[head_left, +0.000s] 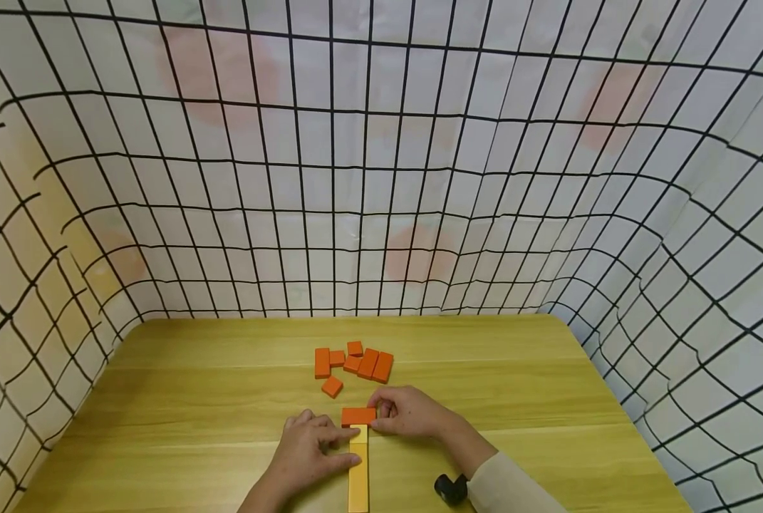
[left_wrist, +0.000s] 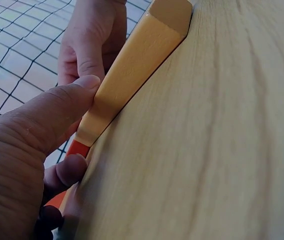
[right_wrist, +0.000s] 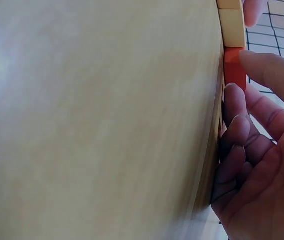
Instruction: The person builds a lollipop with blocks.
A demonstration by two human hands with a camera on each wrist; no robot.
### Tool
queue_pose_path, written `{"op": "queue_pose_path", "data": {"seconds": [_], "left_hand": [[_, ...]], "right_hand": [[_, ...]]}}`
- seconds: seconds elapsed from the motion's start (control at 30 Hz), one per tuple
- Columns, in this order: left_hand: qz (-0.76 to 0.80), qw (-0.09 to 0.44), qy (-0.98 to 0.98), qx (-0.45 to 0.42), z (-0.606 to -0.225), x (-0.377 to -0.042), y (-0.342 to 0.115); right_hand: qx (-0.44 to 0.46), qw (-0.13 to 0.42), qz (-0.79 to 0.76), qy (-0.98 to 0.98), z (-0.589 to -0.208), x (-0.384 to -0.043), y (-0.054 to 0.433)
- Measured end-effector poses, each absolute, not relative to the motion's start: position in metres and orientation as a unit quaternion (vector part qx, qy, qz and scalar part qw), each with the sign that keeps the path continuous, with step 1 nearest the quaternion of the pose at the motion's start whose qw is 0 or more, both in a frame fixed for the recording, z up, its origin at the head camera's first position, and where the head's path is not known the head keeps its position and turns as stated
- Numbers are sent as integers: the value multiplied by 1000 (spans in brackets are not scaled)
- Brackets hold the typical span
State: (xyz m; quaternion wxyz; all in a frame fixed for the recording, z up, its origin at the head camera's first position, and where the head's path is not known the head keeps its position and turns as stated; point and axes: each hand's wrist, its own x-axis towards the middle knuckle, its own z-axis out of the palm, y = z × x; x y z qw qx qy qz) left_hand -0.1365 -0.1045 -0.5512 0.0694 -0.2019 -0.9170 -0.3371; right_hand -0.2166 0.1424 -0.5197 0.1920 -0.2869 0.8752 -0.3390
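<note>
A long yellow block (head_left: 358, 486) and a short pale yellow block (head_left: 362, 437) lie end to end on the table. Across the far end of this row sits an orange block (head_left: 358, 415), its long side against the short one. My right hand (head_left: 414, 413) pinches the orange block's right end between thumb and index finger; its other fingers curl in. My left hand (head_left: 305, 452) comes from the left, index fingertip on the short yellow block and thumb on the long one. In the left wrist view its thumb (left_wrist: 57, 107) lies along the yellow row.
Several loose orange blocks (head_left: 322, 363) lie farther back on the wooden table (head_left: 195, 406). A small black object (head_left: 450, 489) is beside the right sleeve (head_left: 512, 488). Black netting (head_left: 333, 171) before a pale cloth encloses the back and sides.
</note>
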Motion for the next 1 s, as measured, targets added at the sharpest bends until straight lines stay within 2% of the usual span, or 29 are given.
{"op": "queue_pose_path", "data": {"seconds": [1.0], "left_hand": [[-335,75,-916,-206,-551,-137,-105]], "right_hand": [[-292,197,-338,873,-520,-218,143]]}}
